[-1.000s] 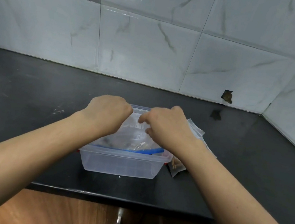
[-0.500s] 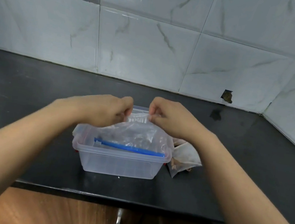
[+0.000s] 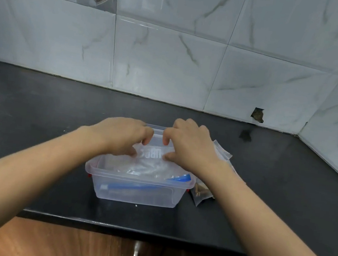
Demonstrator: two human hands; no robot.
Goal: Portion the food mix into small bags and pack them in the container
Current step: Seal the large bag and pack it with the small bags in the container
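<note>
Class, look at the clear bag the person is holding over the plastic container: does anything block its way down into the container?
Nothing solid does. Both the left hand and the right hand grip the clear bag, whose lower part already sits inside the open container. Only a blue strip lies inside, near the front and right wall.

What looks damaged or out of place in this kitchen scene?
A chipped hole breaks the wall tile at the counter's back edge. Small bags lie outside the container, on its right.
</note>
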